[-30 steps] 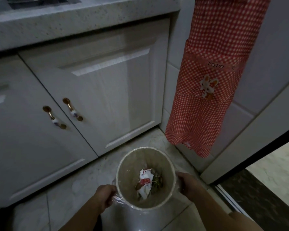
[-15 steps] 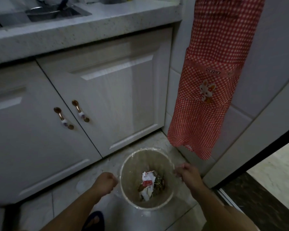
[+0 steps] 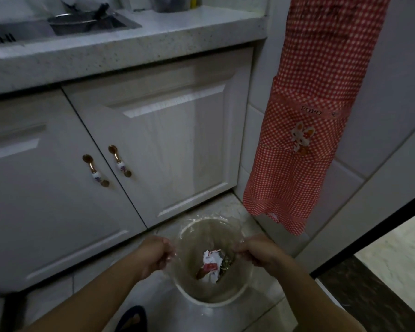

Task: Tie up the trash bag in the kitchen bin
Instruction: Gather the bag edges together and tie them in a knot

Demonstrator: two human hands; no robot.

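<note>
A round white bin (image 3: 216, 301) stands on the tiled floor in front of me. A clear trash bag (image 3: 201, 222) lines it, its edge lifted above the far rim. Red-and-white crumpled wrappers (image 3: 210, 265) lie at the bottom. My left hand (image 3: 155, 256) is closed on the bag's edge at the bin's left side. My right hand (image 3: 259, 252) is closed on the bag's edge at the right side. Both pinch the thin film just above the rim.
White cabinet doors with brass handles (image 3: 119, 160) stand right behind the bin, under a speckled countertop (image 3: 130, 51) with a sink (image 3: 86, 22). A red checked apron (image 3: 309, 130) hangs on the wall to the right. A dark slipper (image 3: 131, 319) shows at the bottom.
My hands have risen from the bin's sides to above its rim, pulling the bag's edge free of the rim. The view has tilted up, showing more countertop.
</note>
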